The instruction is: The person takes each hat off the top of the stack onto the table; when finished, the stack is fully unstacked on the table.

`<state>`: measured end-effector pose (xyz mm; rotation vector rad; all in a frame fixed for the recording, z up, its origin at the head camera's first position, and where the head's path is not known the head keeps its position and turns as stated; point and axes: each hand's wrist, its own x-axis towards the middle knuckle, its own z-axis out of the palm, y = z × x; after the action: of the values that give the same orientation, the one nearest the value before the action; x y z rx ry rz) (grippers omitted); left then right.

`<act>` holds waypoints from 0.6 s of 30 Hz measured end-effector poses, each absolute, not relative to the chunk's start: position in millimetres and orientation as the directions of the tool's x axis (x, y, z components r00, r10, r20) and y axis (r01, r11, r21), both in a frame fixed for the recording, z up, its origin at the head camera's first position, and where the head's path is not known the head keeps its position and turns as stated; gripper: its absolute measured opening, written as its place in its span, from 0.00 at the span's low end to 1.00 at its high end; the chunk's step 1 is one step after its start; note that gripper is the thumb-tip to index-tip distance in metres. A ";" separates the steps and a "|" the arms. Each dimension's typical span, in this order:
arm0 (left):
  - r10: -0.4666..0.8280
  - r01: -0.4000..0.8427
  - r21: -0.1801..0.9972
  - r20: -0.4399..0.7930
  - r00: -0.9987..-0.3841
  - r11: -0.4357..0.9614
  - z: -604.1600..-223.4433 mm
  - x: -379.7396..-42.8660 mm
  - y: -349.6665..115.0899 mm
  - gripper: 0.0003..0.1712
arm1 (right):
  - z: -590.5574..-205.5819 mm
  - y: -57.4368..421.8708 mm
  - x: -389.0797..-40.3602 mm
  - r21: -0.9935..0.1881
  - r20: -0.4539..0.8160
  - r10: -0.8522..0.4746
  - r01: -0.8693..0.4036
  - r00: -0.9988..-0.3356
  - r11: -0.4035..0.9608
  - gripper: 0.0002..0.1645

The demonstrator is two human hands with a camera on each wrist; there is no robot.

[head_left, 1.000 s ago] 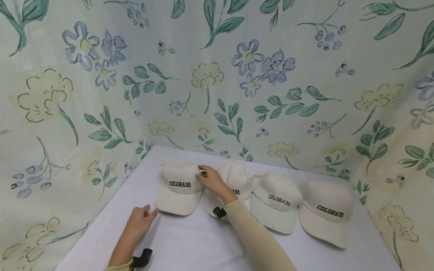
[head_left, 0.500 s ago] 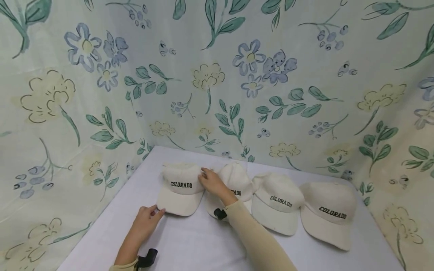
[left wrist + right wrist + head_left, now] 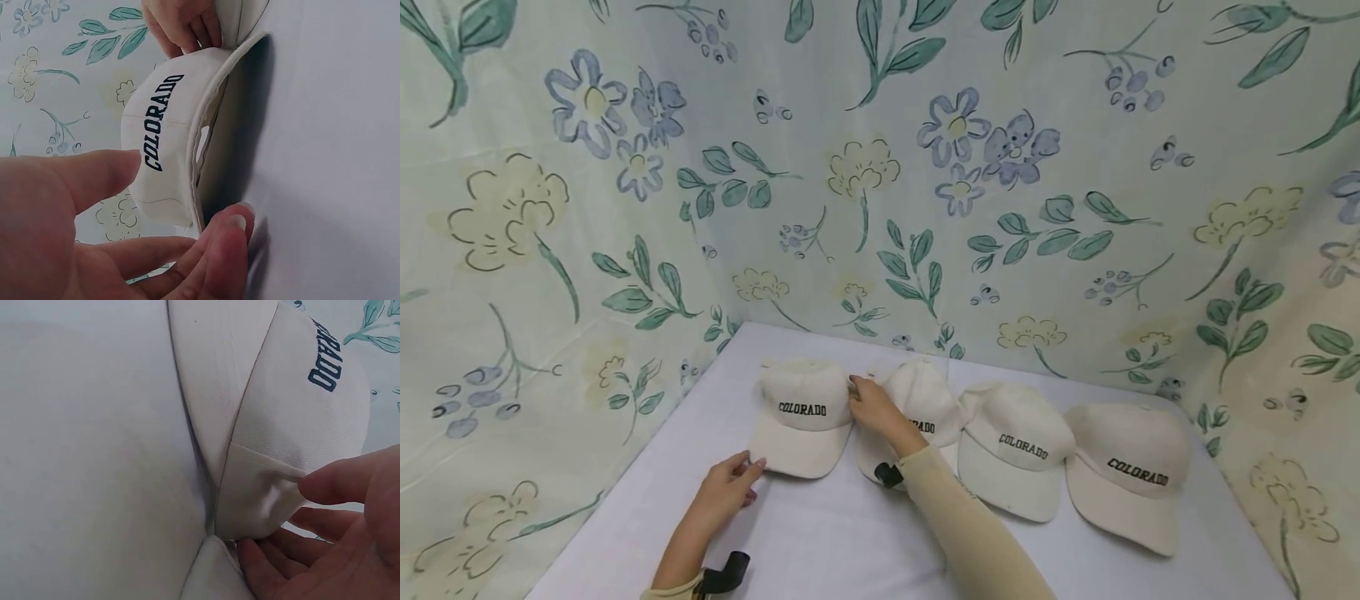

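An off-white baseball cap lettered COLORADO stands at the left end of a row, its brim toward me. My left hand is at the brim's left corner. In the left wrist view the fingertips touch the brim's edge from below, while the thumb stays apart in front of the crown. My right hand is at the cap's right side. In the right wrist view its thumb presses the dented fabric and the fingers tuck behind, pinching the side. A neighbouring cap is partly hidden by my right hand and forearm.
Two more off-white COLORADO caps, one in the middle right and one at the right end, continue the row, close side by side. All rest on a white cloth-covered table. A floral curtain encloses the back and sides.
My left hand has moved right and up from beside the brim to its left corner. The right hand's fingers have slid slightly off the crown toward its right side.
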<state>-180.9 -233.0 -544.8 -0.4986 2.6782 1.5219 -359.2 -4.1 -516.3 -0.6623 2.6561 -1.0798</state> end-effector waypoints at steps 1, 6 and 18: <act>-0.262 -0.281 0.850 -0.177 -0.949 0.446 -545.0 -181.1 -232.3 0.41 | -516.8 -3.6 -359.4 -0.702 -0.010 -0.479 -0.335 -0.878 0.628 0.30; -0.284 -0.249 0.878 -0.138 -0.949 0.409 -547.3 -180.9 -232.5 0.38 | -519.2 -2.1 -359.0 -0.729 0.008 -0.491 -0.341 -0.871 0.593 0.27; -0.325 -0.259 0.909 -0.149 -0.934 0.328 -557.4 -186.1 -239.2 0.34 | -527.0 -4.1 -360.6 -0.671 0.084 -0.449 -0.383 -0.890 0.634 0.20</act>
<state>-186.1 -239.2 -557.4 -0.5735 2.6080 1.7660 -360.6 -4.1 -527.0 -0.7035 2.7571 -1.1004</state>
